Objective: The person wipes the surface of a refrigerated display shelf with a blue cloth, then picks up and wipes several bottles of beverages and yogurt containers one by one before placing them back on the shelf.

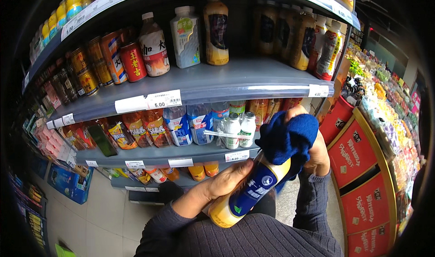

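My left hand (228,181) grips a plastic drink bottle (255,191) with a dark blue and yellow label, tilted in front of my chest. A dark blue cloth (289,136) is bunched over the bottle's top, hiding the cap and neck. My right hand (318,155) clutches this cloth from the right side, its fingers partly covered by the folds. Ahead of me, a similar yellow-and-dark bottle (216,29) stands on the grey shelf (238,74), beside a coconut water bottle (185,37).
More bottles (303,41) stand at the shelf's right end, cans (133,61) at its left. Below, a dark phone (102,139) leans against bottles, and two small white bottles (233,131) stand near the shelf edge. Red display bins (355,155) with packaged goods rise at my right.
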A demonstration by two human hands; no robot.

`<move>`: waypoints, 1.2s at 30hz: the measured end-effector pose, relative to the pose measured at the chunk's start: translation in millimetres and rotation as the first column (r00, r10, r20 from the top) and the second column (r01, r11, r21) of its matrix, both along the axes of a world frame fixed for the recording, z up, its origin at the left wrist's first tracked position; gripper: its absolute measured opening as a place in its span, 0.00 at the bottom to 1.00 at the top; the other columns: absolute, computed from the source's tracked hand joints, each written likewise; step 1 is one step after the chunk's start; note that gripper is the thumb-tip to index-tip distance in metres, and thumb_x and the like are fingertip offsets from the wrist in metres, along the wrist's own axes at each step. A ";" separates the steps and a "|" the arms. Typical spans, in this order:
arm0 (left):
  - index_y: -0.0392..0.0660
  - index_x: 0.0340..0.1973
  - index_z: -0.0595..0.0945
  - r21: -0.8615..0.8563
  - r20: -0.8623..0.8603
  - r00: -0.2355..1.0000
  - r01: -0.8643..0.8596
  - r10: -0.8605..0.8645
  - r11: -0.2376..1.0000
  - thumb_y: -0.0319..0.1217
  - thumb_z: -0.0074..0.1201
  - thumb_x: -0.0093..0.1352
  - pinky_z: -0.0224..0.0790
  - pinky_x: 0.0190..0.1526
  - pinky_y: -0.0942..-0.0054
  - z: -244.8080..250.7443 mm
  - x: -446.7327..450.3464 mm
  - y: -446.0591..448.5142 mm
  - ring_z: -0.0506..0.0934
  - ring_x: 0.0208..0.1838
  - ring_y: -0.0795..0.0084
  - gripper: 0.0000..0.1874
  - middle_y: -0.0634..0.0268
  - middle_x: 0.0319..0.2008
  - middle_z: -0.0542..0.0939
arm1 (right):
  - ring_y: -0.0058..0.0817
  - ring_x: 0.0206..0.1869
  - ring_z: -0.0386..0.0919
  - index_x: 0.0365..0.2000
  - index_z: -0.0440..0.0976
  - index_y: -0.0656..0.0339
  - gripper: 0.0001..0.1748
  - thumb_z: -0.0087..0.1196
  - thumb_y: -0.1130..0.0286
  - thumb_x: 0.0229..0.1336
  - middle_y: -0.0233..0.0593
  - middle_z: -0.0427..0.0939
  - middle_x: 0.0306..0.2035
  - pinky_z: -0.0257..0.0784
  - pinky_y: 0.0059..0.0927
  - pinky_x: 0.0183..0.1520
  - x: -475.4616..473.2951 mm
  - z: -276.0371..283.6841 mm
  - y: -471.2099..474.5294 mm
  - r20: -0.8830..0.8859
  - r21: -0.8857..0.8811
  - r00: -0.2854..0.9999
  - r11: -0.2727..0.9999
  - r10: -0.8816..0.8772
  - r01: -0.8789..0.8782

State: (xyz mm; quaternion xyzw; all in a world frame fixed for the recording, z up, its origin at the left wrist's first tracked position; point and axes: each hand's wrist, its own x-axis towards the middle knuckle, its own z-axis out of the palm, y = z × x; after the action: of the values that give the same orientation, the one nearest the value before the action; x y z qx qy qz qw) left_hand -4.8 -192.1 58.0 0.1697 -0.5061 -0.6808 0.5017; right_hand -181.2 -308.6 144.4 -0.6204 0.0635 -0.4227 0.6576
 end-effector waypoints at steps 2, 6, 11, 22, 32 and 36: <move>0.39 0.57 0.73 0.137 0.152 0.971 -0.204 0.183 0.969 0.58 0.26 0.77 0.77 0.43 0.76 -3.3 -3.6 4.3 0.83 0.38 0.69 0.36 0.59 0.39 0.83 | 0.25 0.46 0.77 0.45 0.73 0.62 0.22 0.62 0.73 0.46 0.37 0.79 0.42 0.72 0.26 0.50 12.2 7.5 8.2 -0.035 -0.231 0.960 0.937 -0.278 0.263; 0.43 0.61 0.70 0.169 0.131 0.784 -0.621 0.607 0.765 0.52 0.36 0.78 0.72 0.56 0.68 4.7 -28.2 0.5 0.78 0.54 0.69 0.29 0.58 0.53 0.78 | 0.52 0.59 0.73 0.41 0.77 0.61 0.25 0.62 0.74 0.34 0.51 0.77 0.48 0.67 0.44 0.62 26.1 -16.7 20.4 0.083 -0.820 0.827 0.434 -0.556 0.374; 0.38 0.60 0.71 0.332 -0.457 0.827 -0.183 0.328 0.925 0.57 0.36 0.76 0.69 0.61 0.66 37.2 -16.5 -6.9 0.75 0.60 0.66 0.34 0.55 0.58 0.74 | 0.58 0.69 0.62 0.42 0.78 0.56 0.24 0.65 0.58 0.43 0.56 0.73 0.58 0.52 0.60 0.69 15.5 -35.9 61.0 0.127 -0.757 0.963 0.604 -0.237 0.249; 0.33 0.65 0.61 -0.917 -0.191 0.066 -0.368 0.979 -0.154 0.67 0.49 0.64 0.61 0.63 0.60 46.4 37.0 -21.1 0.71 0.61 0.58 0.52 0.50 0.58 0.71 | 0.39 0.53 0.78 0.61 0.62 0.60 0.23 0.48 0.69 0.68 0.42 0.75 0.54 0.80 0.45 0.52 36.0 -66.0 66.1 0.212 0.694 0.977 0.704 0.003 -0.152; 0.39 0.45 0.76 -0.140 0.270 0.559 -0.782 0.784 0.607 0.58 0.46 0.72 0.81 0.30 0.71 189.0 64.6 -45.8 0.83 0.29 0.73 0.31 0.59 0.31 0.82 | 0.34 0.46 0.81 0.59 0.65 0.64 0.23 0.53 0.66 0.67 0.44 0.77 0.52 0.83 0.38 0.45 30.1 -88.1 50.9 0.199 0.666 0.978 0.725 0.057 -0.178; 0.36 0.42 0.75 -0.358 0.179 0.344 -0.850 0.922 0.386 0.57 0.47 0.72 0.81 0.30 0.68 203.5 101.1 -93.3 0.83 0.29 0.69 0.31 0.58 0.30 0.82 | 0.35 0.47 0.80 0.59 0.64 0.63 0.23 0.52 0.68 0.67 0.44 0.76 0.54 0.82 0.38 0.45 33.9 -90.9 52.1 0.200 0.665 0.975 0.718 0.096 -0.207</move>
State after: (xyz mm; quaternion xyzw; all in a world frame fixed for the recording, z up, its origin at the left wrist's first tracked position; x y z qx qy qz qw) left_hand 96.3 -285.4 261.5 0.4837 -0.4774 -0.1991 0.7061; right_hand -147.3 -256.5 53.4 -0.3050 0.1129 -0.3603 0.8743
